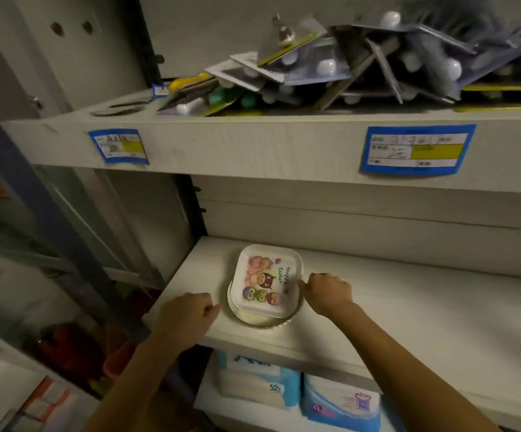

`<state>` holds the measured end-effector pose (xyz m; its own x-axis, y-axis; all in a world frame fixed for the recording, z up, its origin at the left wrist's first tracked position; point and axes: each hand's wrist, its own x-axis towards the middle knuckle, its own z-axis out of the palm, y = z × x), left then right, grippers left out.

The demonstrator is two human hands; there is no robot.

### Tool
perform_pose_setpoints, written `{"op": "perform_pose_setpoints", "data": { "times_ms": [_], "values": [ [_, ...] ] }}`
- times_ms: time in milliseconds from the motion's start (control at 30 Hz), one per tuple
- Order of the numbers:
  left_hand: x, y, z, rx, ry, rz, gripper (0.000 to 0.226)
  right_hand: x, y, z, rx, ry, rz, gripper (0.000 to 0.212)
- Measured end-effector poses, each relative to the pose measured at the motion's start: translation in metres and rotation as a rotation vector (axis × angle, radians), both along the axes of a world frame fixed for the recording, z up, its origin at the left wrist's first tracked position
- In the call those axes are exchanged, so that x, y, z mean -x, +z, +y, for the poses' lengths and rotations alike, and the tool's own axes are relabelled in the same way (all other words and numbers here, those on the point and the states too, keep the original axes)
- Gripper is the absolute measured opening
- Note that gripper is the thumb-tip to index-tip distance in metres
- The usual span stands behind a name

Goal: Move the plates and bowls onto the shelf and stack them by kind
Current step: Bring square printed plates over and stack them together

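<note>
Head view: two hands flank a two-piece stack at the front left of the shelf [408, 307].

A square plate [267, 280] with a cartoon print lies on a round plate [253, 321], whose rim shows at the front and left. The stack sits between the hands. The left hand [187, 313] lies just beside the round rim with its fingers curled, and whether it touches is unclear. The right hand [329, 291], also curled, meets the square plate's right edge, though I cannot tell a pinch from a mere touch. The square plate's slightly longer side runs front to back, a little tilted. The right hand is nearer to it, so it looks best placed to lift it off (two kinds in one stack, apparently). Above, the upper shelf holds a heap of carded packets [346, 63].
</note>
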<state>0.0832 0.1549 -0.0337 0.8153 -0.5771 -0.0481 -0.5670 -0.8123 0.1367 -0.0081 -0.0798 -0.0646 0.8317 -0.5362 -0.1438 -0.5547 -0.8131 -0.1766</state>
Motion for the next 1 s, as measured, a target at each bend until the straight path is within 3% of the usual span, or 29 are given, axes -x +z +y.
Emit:
{"op": "perform_pose_setpoints", "data": {
  "times_ms": [400,633,833,1000],
  "values": [
    [-0.052,-0.020,0.025,0.042,-0.143,0.033,0.033,-0.039,-0.011,0.020,0.047,-0.255,0.064,0.036],
    [-0.068,-0.020,0.011,0.075,-0.211,0.100,0.035,-0.026,0.008,0.017,-0.108,-0.216,-0.065,0.028],
    [-0.081,-0.021,-0.023,0.146,-0.172,0.082,0.031,0.010,0.029,0.010,-0.188,-0.280,-0.157,0.044],
    [-0.097,-0.036,-0.057,0.157,-0.118,0.156,0.040,0.060,0.032,0.004,-0.213,-0.385,-0.230,0.044]
  ]
}}
